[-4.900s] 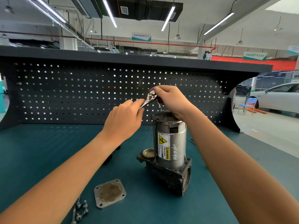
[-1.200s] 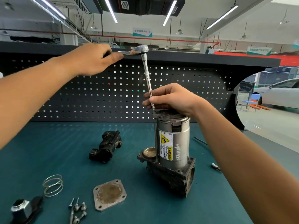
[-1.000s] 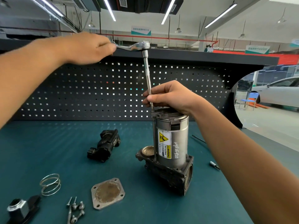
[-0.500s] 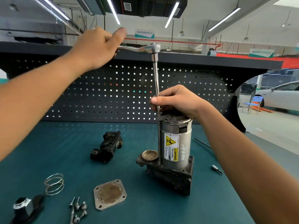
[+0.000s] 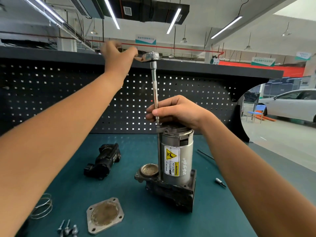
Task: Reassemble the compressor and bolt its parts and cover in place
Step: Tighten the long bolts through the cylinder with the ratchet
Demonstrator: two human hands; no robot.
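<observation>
Compressor (image 5: pixel 176 161) stands upright near the middle of the teal table (image 5: pixel 136 211), its silver motor can above a dark base; your right hand (image 5: pixel 177 111) sits over the top of the can, its grip closed in a pinch, thumb and fingers round the lower end of the extension bar (image 5: pixel 154 89); that bar runs upright from the can's top left edge to the ratchet (image 5: pixel 151 56); your left hand (image 5: pixel 118 55) is up high beside the ratchet head, its grip wrapped round the ratchet handle, which the fingers mostly hide; left of the compressor, apart from it, lies a black valve block (image 5: pixel 102 161); in front, the square cover plate (image 5: pixel 104 215) lies flat on the table, with loose bolts (image 5: pixel 67 228) just to its left and a wire spring (image 5: pixel 42 206) farther left; a small driver bit (image 5: pixel 220 182) lies right of the base, beside your right forearm.
</observation>
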